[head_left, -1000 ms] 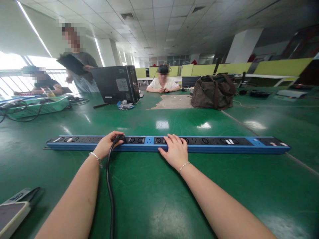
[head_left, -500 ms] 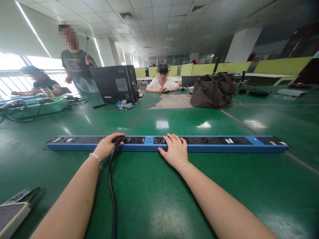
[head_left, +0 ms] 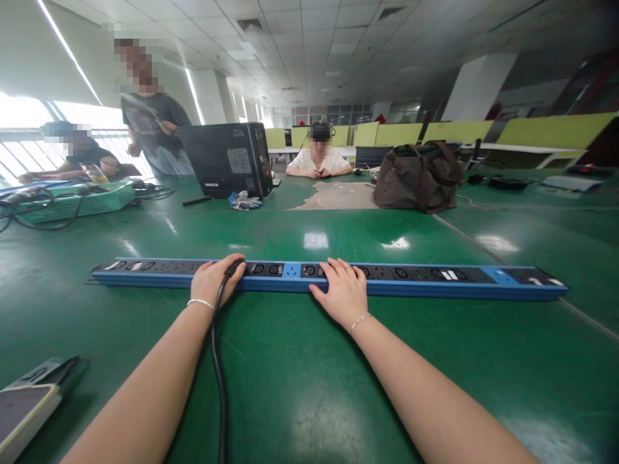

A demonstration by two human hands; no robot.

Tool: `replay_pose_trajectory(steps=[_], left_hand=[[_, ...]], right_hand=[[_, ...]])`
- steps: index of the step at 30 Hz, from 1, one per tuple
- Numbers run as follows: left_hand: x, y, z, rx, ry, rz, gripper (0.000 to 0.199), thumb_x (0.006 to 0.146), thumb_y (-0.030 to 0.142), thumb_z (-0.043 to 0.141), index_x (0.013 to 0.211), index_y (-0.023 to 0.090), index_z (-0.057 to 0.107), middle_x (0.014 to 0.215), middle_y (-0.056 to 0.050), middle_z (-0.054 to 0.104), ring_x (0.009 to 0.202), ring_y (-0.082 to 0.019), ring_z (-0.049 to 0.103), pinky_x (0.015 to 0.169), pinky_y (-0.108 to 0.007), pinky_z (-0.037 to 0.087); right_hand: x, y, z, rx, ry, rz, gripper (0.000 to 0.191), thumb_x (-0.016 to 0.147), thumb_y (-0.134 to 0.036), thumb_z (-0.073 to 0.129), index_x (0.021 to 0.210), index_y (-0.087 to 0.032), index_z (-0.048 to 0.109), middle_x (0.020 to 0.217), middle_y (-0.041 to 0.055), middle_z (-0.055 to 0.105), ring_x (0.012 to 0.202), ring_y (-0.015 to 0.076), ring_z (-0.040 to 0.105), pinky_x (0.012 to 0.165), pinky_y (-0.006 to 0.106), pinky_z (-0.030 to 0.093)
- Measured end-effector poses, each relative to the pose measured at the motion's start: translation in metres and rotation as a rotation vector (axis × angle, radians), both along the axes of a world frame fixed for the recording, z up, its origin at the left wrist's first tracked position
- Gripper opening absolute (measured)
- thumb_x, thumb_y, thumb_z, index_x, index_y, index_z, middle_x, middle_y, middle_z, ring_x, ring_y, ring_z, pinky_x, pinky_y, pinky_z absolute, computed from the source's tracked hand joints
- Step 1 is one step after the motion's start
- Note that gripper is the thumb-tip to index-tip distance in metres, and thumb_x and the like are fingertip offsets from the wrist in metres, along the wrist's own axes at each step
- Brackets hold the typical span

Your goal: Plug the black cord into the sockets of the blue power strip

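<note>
One left hand: reaching in from the near side of the power strip, back of the hand up, grip closed around a black plug at the strip's top face, left of its middle; the fingers hide whether the plug is seated.
One right hand: grip unclenched, fingers laid across the strip's top just right of its middle, thumb against its near edge.
Wrists: a thin silvery bracelet on the left, a fine chain on the right, both on the strip's near side.
Power strip: long, straight bar, blue casing, black socket panels and a bright blue socket block between the hands; it lies crosswise on the table.
Cable: thick, smooth, black cord curving from the plug toward the strip's near side, beside the left forearm.
Table: glossy green, with a ragged grey patch beyond the strip.
Beyond the strip: black computer case with crumpled gloves beside it; brown textured bag to the right; green mesh basket of cables beyond its left end; a seated person straight across.
Near side, far left: pale-edged device, partly out of view, well apart from the strip.
</note>
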State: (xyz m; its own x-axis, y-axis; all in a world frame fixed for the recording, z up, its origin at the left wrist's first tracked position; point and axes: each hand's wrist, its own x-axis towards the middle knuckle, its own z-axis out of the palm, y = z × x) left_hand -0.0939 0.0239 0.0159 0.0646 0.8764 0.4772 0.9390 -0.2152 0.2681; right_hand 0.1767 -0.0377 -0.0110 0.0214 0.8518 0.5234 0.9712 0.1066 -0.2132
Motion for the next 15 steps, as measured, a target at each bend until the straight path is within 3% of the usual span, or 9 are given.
replay_pose_trajectory(steps=[15], left_hand=[[0.0048, -0.0095, -0.0044, -0.018, 0.054, -0.015, 0.041, 0.087, 0.047, 0.038, 0.118, 0.029, 0.055, 0.107, -0.003, 0.068, 0.097, -0.022, 0.063, 0.094, -0.034, 0.039]], right_hand=[[0.0009, 0.0000, -0.0006, 0.001, -0.013, -0.005, 0.048, 0.079, -0.047, 0.053, 0.119, -0.021, 0.056, 0.130, 0.0085, 0.054, 0.123, 0.0251, 0.040, 0.102, 0.045, 0.020]])
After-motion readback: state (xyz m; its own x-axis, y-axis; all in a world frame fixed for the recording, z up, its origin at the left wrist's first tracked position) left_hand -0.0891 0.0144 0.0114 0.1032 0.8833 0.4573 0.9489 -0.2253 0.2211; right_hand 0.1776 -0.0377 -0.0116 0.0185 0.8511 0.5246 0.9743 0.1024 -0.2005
